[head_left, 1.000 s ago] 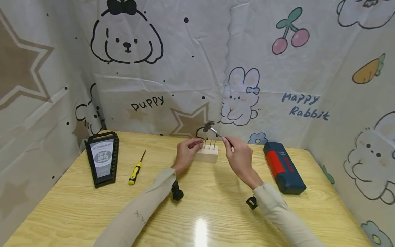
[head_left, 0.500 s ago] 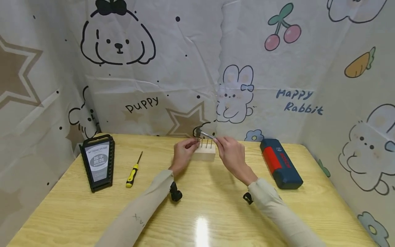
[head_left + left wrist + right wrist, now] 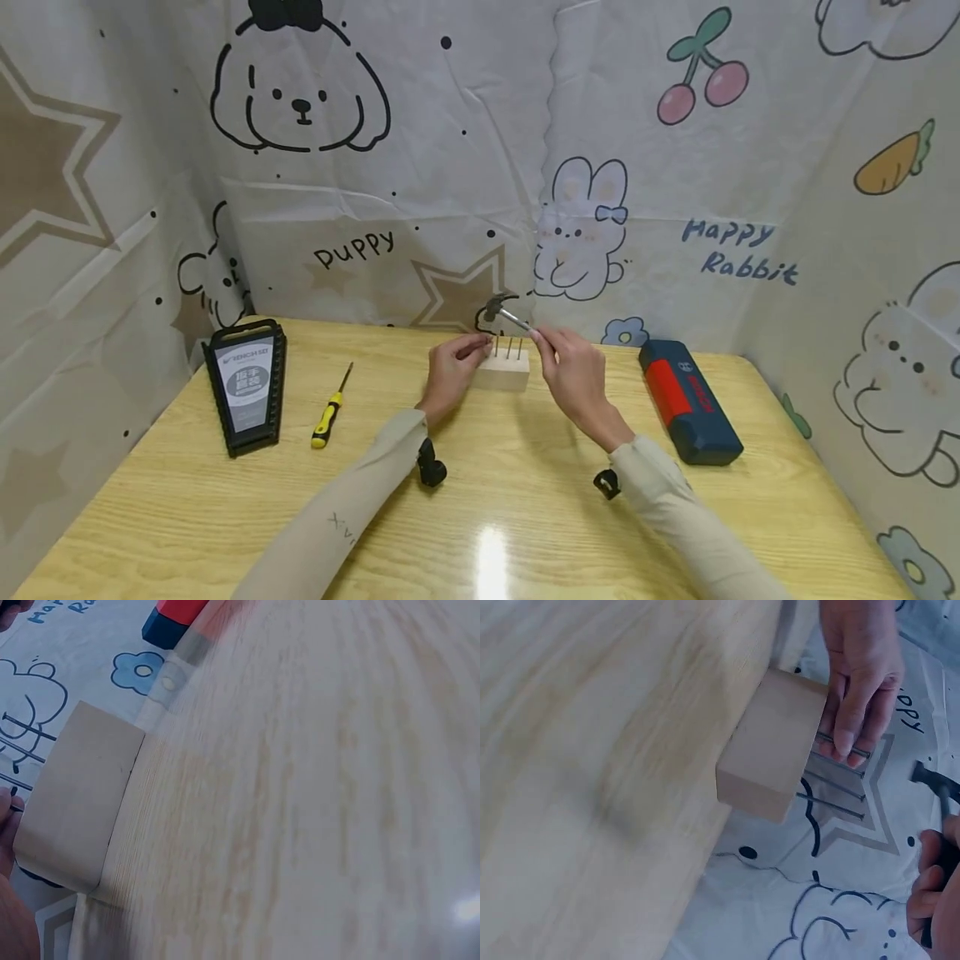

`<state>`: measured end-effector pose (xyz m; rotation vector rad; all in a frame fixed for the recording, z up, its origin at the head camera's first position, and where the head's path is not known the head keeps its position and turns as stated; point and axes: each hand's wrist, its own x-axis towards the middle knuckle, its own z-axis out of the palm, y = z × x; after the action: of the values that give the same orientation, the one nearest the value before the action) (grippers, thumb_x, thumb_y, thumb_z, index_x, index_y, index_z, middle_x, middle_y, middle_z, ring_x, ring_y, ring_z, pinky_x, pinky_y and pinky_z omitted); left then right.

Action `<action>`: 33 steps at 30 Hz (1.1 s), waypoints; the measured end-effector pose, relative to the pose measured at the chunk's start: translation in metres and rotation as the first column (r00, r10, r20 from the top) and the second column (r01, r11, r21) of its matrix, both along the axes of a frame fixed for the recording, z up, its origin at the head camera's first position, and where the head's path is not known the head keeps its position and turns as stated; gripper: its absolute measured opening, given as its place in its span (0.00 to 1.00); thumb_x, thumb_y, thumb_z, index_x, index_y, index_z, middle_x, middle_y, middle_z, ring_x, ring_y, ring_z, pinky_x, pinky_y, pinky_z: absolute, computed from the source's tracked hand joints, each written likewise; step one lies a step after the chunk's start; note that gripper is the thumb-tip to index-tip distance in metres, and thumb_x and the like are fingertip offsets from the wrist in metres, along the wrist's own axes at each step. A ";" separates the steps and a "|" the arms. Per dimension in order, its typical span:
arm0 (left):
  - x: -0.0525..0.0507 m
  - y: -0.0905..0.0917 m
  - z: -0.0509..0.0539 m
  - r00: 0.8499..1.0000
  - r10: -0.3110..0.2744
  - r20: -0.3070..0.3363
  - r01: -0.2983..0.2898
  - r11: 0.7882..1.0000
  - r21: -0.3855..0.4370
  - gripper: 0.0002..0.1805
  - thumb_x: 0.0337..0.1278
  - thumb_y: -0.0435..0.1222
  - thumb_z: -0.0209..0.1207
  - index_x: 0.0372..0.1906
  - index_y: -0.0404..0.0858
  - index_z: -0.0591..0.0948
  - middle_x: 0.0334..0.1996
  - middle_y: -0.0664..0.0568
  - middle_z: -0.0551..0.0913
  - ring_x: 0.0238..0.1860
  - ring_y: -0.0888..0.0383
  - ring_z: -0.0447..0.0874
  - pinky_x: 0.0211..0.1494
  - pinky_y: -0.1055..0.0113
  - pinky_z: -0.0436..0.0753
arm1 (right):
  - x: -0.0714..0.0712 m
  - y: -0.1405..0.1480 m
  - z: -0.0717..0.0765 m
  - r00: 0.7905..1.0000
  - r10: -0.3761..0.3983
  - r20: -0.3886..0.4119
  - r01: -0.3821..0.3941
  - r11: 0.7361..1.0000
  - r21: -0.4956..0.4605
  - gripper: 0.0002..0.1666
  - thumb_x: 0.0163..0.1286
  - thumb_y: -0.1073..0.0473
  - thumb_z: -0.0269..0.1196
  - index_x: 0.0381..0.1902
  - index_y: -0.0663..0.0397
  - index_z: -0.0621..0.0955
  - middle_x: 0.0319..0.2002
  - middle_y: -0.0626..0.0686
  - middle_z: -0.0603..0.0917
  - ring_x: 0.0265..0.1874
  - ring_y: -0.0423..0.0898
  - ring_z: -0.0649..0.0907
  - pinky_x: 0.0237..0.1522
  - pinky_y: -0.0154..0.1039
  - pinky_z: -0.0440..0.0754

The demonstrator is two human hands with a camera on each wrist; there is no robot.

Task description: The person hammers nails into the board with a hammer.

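Note:
A pale wooden block (image 3: 502, 377) sits on the table near its back edge, with several nails standing upright in its top. My left hand (image 3: 448, 372) pinches the nail (image 3: 862, 752) at the block's left end between thumb and fingertips. Apart from the fingers stand the other nails (image 3: 832, 806), in a row. My right hand (image 3: 576, 377) grips a hammer (image 3: 516, 319) by its handle. The dark hammer head hangs in the air above the pinched nail, not touching it. In the left wrist view only part of the left hand (image 3: 16, 919) shows.
To the left lie a black wrench set holder (image 3: 246, 387) and a yellow-and-black screwdriver (image 3: 327, 417). A blue and red Bosch case (image 3: 692, 404) lies on the right. Printed cloth (image 3: 450, 183) hangs behind and beside the wooden table (image 3: 525, 517).
The hammer came down to the pinched nail about half a second ago and is now lifted again. My left hand keeps its hold at the block. The head view shifted slightly.

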<state>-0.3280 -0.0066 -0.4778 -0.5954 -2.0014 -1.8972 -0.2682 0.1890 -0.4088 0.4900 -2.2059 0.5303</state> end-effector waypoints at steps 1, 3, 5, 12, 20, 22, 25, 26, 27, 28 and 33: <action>0.000 0.000 0.000 1.000 -0.001 0.000 0.001 1.000 0.003 0.11 0.65 0.26 0.68 0.50 0.28 0.89 0.47 0.38 0.91 0.49 0.42 0.92 0.52 0.63 0.90 | 0.000 0.000 0.000 1.000 0.002 0.003 -0.002 1.000 -0.003 0.07 0.73 0.59 0.70 0.39 0.58 0.90 0.31 0.55 0.89 0.24 0.52 0.86 0.18 0.47 0.79; 0.000 0.000 0.001 1.000 0.009 -0.004 -0.009 1.000 0.000 0.11 0.65 0.26 0.68 0.50 0.29 0.89 0.47 0.38 0.91 0.49 0.43 0.92 0.52 0.65 0.90 | 0.000 0.001 -0.001 1.000 0.000 0.017 -0.001 1.000 0.008 0.07 0.73 0.59 0.70 0.38 0.57 0.90 0.30 0.55 0.89 0.23 0.51 0.85 0.17 0.47 0.78; 0.001 0.000 0.002 1.000 0.022 -0.003 -0.022 1.000 -0.005 0.11 0.64 0.26 0.68 0.50 0.29 0.89 0.47 0.38 0.91 0.49 0.43 0.92 0.52 0.67 0.89 | 0.000 0.001 -0.002 0.999 -0.003 0.034 0.002 1.000 0.029 0.08 0.74 0.58 0.69 0.38 0.56 0.90 0.28 0.54 0.88 0.22 0.51 0.84 0.17 0.46 0.77; 0.005 0.000 -0.001 0.999 0.031 0.010 -0.031 0.999 -0.017 0.12 0.64 0.26 0.68 0.52 0.29 0.88 0.47 0.38 0.91 0.49 0.43 0.92 0.51 0.69 0.89 | 0.003 0.003 -0.009 0.997 -0.006 0.076 0.004 0.999 0.034 0.09 0.74 0.58 0.69 0.35 0.56 0.90 0.25 0.53 0.86 0.19 0.49 0.81 0.16 0.43 0.72; 0.005 0.001 -0.006 1.000 0.012 -0.001 -0.012 1.000 0.013 0.12 0.64 0.26 0.68 0.51 0.28 0.89 0.46 0.37 0.91 0.48 0.42 0.92 0.50 0.69 0.89 | 0.004 0.006 -0.011 0.997 -0.003 0.074 -0.001 0.999 0.053 0.09 0.74 0.57 0.69 0.36 0.56 0.90 0.26 0.53 0.87 0.18 0.49 0.81 0.15 0.42 0.71; 0.004 0.001 -0.005 1.000 0.014 -0.003 -0.014 1.000 0.008 0.12 0.64 0.27 0.68 0.51 0.29 0.89 0.47 0.38 0.91 0.49 0.42 0.92 0.50 0.70 0.89 | 0.004 0.007 -0.008 0.997 -0.011 0.075 0.007 0.999 0.048 0.10 0.75 0.57 0.68 0.36 0.56 0.90 0.26 0.53 0.87 0.17 0.49 0.81 0.15 0.41 0.70; 0.004 0.002 -0.004 1.000 0.018 -0.003 -0.018 1.000 0.004 0.12 0.64 0.27 0.69 0.51 0.30 0.89 0.47 0.38 0.91 0.49 0.42 0.92 0.50 0.68 0.90 | 0.004 0.009 -0.004 0.997 -0.019 0.075 0.017 0.999 0.039 0.10 0.75 0.57 0.68 0.37 0.57 0.91 0.26 0.53 0.88 0.17 0.48 0.81 0.15 0.40 0.69; 0.004 0.002 -0.004 1.000 0.021 -0.004 -0.021 1.000 0.003 0.12 0.64 0.27 0.68 0.51 0.29 0.89 0.48 0.37 0.90 0.49 0.41 0.91 0.50 0.66 0.90 | 0.004 0.010 -0.003 0.997 -0.019 0.072 0.017 0.999 0.034 0.09 0.74 0.57 0.68 0.37 0.57 0.91 0.27 0.54 0.88 0.18 0.48 0.81 0.16 0.39 0.69; 0.004 0.002 -0.003 1.000 0.025 -0.007 -0.025 1.000 0.004 0.12 0.64 0.26 0.68 0.50 0.28 0.89 0.48 0.36 0.90 0.49 0.41 0.91 0.51 0.63 0.90 | 0.004 0.010 -0.002 0.997 -0.017 0.070 0.015 1.000 0.026 0.09 0.74 0.58 0.69 0.38 0.57 0.91 0.28 0.54 0.89 0.18 0.48 0.81 0.16 0.40 0.70; 0.004 0.003 -0.002 1.000 0.028 -0.009 -0.027 1.000 0.003 0.12 0.64 0.25 0.68 0.50 0.27 0.88 0.48 0.35 0.90 0.49 0.39 0.91 0.52 0.59 0.90 | 0.005 0.010 -0.001 0.998 -0.012 0.068 0.011 1.000 0.019 0.09 0.74 0.58 0.69 0.38 0.58 0.91 0.28 0.54 0.89 0.18 0.48 0.81 0.17 0.40 0.70; 0.005 0.003 0.003 0.999 0.035 -0.015 -0.036 0.999 -0.005 0.11 0.63 0.23 0.67 0.50 0.25 0.88 0.47 0.33 0.90 0.48 0.37 0.91 0.52 0.49 0.89 | 0.005 0.008 0.000 0.995 -0.004 0.104 -0.001 0.999 0.046 0.10 0.76 0.57 0.67 0.37 0.56 0.90 0.28 0.53 0.88 0.19 0.48 0.81 0.17 0.40 0.71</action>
<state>-0.3233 -0.0037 -0.4744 -0.5698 -1.9954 -1.8621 -0.2627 0.1974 -0.4084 0.4952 -2.3220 0.5156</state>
